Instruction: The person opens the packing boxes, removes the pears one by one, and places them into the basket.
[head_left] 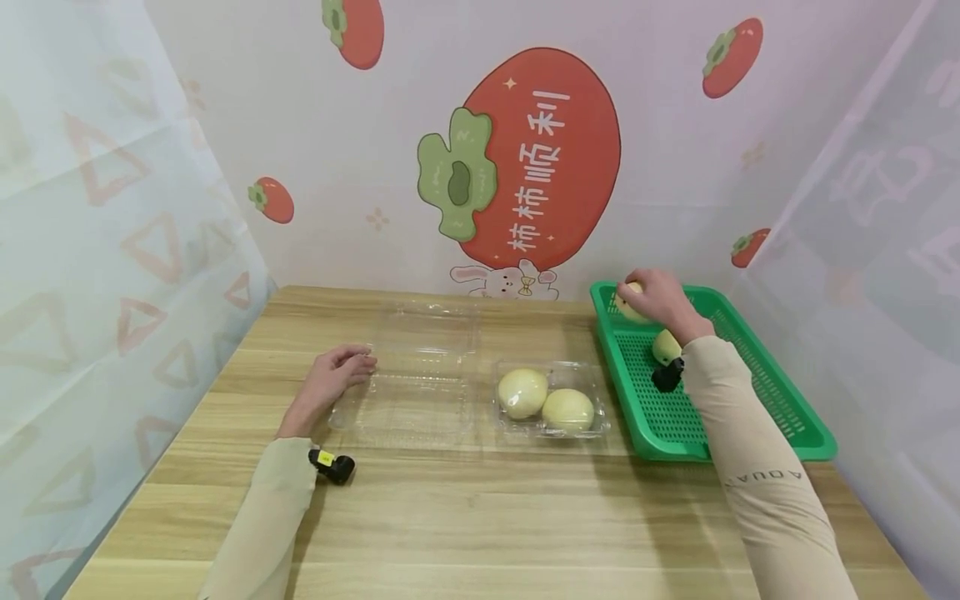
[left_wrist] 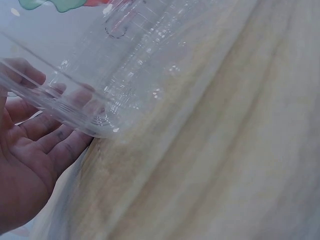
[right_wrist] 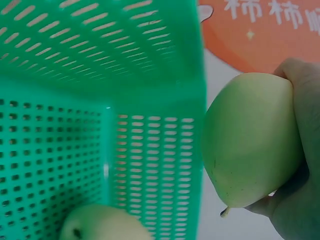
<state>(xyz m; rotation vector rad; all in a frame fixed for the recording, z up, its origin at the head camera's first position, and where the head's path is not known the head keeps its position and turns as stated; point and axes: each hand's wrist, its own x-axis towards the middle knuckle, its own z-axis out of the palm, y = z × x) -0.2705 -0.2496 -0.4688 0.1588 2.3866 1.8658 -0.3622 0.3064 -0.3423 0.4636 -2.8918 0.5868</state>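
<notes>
**Over a green basket (head_left: 667,448), a right hand (head_left: 663,298) is gripping a pear (right_wrist: 252,140)**

A printed sheet (head_left: 540,158) is hanging behind the far edge of the wooden worktop (head_left: 465,517). The basket is taking up the worktop's far right corner as I'm looking at it. Nearer the left edge, an opened clear box (head_left: 416,408) is lying with one half close to the far edge. Between it and the basket, a second clear box (head_left: 577,375) is holding two pale pears (head_left: 522,393). The left hand (head_left: 337,375) is touching the opened box's left side, its fingers relaxed and unclenched. The right hand is curling round its pear at the basket's far left corner, while another pear (head_left: 666,346) is lying inside the basket.
</notes>
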